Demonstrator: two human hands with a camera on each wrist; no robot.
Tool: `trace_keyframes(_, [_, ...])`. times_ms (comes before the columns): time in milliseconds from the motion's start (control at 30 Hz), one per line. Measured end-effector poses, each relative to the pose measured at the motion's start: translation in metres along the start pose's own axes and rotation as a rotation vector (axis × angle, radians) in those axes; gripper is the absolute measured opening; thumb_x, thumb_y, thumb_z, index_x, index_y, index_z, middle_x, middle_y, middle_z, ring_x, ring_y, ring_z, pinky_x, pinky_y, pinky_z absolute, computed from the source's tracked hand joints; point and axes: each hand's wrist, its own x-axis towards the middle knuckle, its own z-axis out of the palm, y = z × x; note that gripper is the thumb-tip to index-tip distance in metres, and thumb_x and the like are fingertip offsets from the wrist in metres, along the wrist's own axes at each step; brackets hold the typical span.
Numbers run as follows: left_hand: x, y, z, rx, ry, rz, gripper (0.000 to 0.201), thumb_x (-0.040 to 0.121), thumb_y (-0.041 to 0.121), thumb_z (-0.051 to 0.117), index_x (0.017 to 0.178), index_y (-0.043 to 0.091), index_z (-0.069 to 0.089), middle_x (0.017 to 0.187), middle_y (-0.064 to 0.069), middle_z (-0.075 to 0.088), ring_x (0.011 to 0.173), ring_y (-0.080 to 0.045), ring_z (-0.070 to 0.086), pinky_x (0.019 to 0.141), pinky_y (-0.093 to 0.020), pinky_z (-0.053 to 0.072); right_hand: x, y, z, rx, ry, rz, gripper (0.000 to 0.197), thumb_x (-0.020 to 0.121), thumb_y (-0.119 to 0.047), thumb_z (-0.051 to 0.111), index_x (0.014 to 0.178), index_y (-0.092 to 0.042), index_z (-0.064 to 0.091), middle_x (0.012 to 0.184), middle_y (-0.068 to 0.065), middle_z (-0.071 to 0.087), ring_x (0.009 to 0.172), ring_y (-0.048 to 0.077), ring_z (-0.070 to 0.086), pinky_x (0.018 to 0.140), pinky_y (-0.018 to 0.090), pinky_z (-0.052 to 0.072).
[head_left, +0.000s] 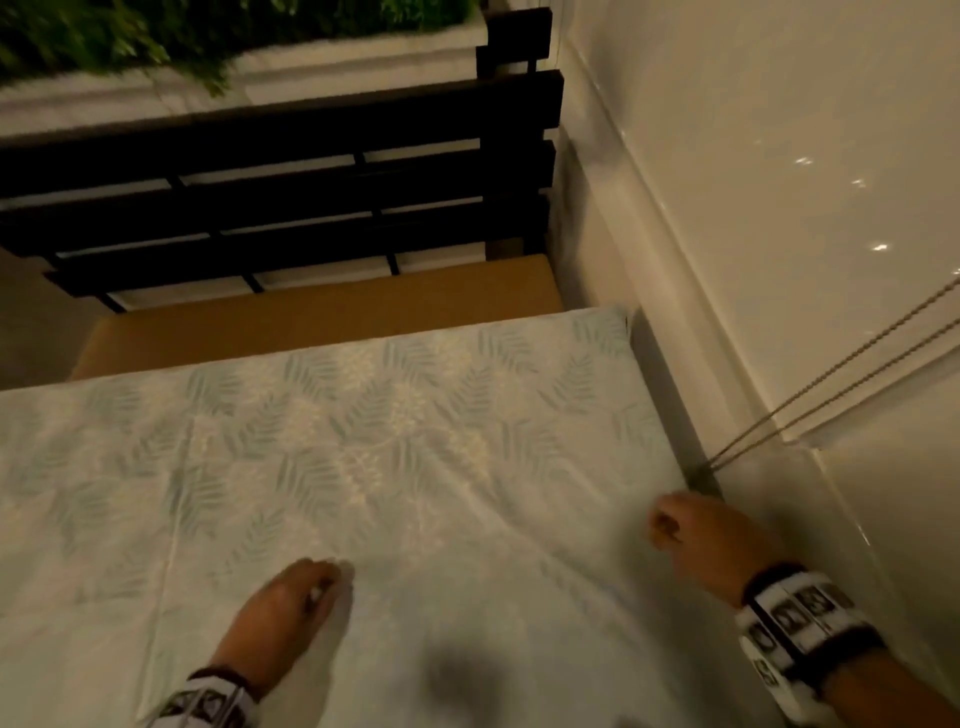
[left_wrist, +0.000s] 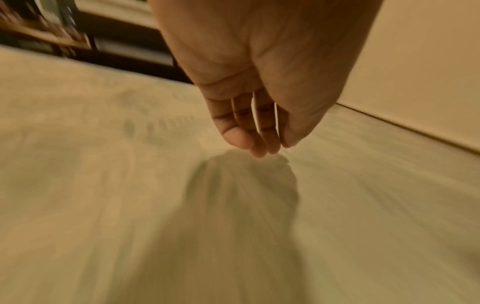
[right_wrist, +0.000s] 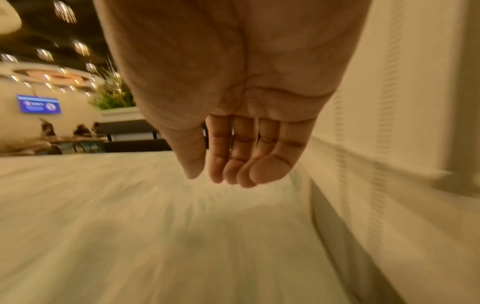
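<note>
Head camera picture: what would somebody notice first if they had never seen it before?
First, the big pale cloth with a green leaf print, spread flat across the lower half. Two bare hands are over it with nothing in them: the left hand at the bottom middle, the right hand near the cloth's right edge by the cream wall. Beyond the far edge stands a dark wooden slatted frame.

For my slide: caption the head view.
Empty left hand and right hand over a pale leaf-patterned cloth beside a cream wall.
</note>
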Motion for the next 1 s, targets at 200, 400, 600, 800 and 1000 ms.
trace_keyframes(200, [0.189,-0.042,-0.077,0.162,0.084,-0.414,0.033,0.093,0.023,0.062,0.126,0.020,0.062,0.127,-0.016,0.063,0.099,-0.035,0.065,0.090,-0.043,0.049,0.235,-0.064,-0.073,0.044,0.199,-0.126,0.039,0.098,-0.035,0.057,0.133,-0.018,0.057,0.146,0.009,0.049,0.130,0.032,0.051,0.109,0.045,0.045])
trace_keyframes(400, [0.326,-0.083,-0.077,0.186,0.140,-0.457,0.043,0.099,0.035,0.048,0.142,0.032,0.045,0.133,-0.025,0.057,0.100,-0.046,0.062,0.082,-0.051,0.053,0.344,-0.079,-0.111,-0.104,0.036,-0.121,0.050,0.099,-0.039,0.061,0.143,-0.018,0.052,0.151,0.011,0.049,0.135,0.033,0.049,0.111,0.042,0.043])
trace_keyframes(600, [0.366,-0.085,-0.050,0.132,0.196,-0.435,0.031,0.097,0.043,0.049,0.119,0.026,0.062,0.111,-0.020,0.068,0.082,-0.040,0.062,0.074,-0.049,0.054,0.365,-0.052,-0.103,0.029,0.139,-0.156,0.011,0.096,-0.017,0.061,0.093,-0.020,0.071,0.093,0.004,0.070,0.091,0.026,0.068,0.077,0.029,0.051])
trace_keyframes(800, [0.367,-0.007,-0.042,0.160,0.150,-0.354,0.027,0.097,0.041,0.051,0.113,0.027,0.068,0.112,-0.013,0.069,0.089,-0.035,0.062,0.072,-0.039,0.052,0.366,-0.015,-0.134,-0.081,0.129,-0.023,0.011,0.096,-0.022,0.064,0.101,-0.020,0.074,0.112,0.008,0.071,0.099,0.030,0.067,0.092,0.036,0.053])
trace_keyframes(1000, [0.337,0.016,-0.054,0.151,0.016,-0.287,0.039,0.094,0.039,0.058,0.130,0.026,0.055,0.123,-0.019,0.064,0.103,-0.039,0.062,0.085,-0.045,0.052,0.322,-0.015,-0.114,-0.071,0.261,0.031,0.045,0.098,-0.011,0.055,0.142,-0.019,0.050,0.137,0.016,0.056,0.117,0.039,0.059,0.100,0.045,0.052])
